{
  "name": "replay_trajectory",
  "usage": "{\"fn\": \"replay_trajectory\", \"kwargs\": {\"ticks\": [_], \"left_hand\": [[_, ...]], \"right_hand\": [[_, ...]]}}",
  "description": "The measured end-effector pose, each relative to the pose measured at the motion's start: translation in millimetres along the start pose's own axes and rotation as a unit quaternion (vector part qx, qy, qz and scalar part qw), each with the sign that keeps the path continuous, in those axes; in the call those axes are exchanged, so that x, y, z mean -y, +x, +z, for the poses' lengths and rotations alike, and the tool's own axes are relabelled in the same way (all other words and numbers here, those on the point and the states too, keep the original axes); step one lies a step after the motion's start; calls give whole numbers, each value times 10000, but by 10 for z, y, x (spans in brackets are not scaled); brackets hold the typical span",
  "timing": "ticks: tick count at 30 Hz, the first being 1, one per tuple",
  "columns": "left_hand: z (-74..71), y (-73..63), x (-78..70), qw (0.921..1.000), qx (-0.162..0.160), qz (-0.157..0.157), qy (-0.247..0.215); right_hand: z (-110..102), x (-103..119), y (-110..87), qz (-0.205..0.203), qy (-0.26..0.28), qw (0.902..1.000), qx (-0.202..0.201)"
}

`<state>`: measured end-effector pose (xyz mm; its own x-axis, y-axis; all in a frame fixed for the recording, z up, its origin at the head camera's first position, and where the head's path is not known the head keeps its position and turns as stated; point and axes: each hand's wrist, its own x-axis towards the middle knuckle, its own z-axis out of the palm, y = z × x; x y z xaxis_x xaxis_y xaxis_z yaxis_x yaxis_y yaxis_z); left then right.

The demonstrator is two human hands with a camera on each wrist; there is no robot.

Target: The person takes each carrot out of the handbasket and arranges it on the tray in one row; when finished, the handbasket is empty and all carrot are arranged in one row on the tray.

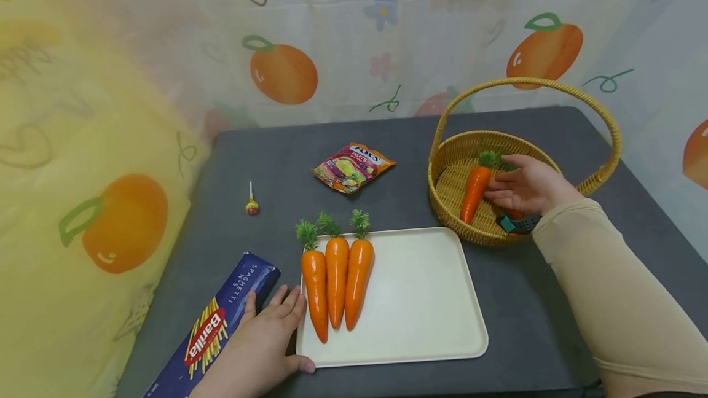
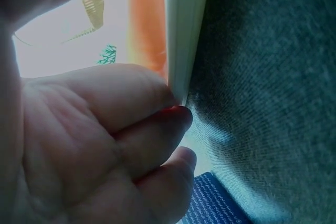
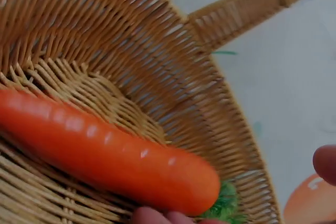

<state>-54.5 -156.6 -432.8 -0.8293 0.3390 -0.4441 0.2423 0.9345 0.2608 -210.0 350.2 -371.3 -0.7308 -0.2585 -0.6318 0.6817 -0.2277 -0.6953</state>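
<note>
Inside the wicker basket (image 1: 442,192), my right hand (image 1: 525,183) is lowered with its fingers loosely extended beside an orange carrot (image 1: 474,195) with a green top. In the right wrist view, fingertips are right at the leafy end of that carrot (image 3: 121,156). More orange shows under my right hand, mostly hidden by it. My left hand (image 1: 262,336) rests its fingers against the left edge of the cream tray (image 1: 420,300), thumb at the near corner. Three carrots (image 1: 336,281) lie side by side on the tray's left part, their green tops over the far rim.
A blue Barilla spaghetti box (image 1: 207,336) lies at the left, partly under my left hand. Further back are a lollipop (image 1: 252,206) and a Fox's candy bag (image 1: 354,167). The basket's tall handle (image 1: 531,83) arches over the right arm. A printed curtain (image 1: 343,35) hangs behind the table.
</note>
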Motion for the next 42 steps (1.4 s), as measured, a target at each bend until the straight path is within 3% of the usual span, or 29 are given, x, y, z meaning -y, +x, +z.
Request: {"fn": "replay_trajectory", "kwargs": {"ticks": [4,9,23,34,42], "left_hand": [[2,-2,1,10000,-29,64,-30],[3,-7,-15,9999,-33,114,-76],[10,9,-27,9995,267,6,-186],[-1,29,5,9991,365,-44,-220],[-13,41,27,9988,405,-127,-245]], "right_hand": [[48,63,165,208,-724,9972,22],[95,123,315,199,-1079,9934,-344],[345,87,657,131,-903,9946,-500],[418,52,777,94,-372,9986,367],[455,108,787,-94,-62,9987,494]]}}
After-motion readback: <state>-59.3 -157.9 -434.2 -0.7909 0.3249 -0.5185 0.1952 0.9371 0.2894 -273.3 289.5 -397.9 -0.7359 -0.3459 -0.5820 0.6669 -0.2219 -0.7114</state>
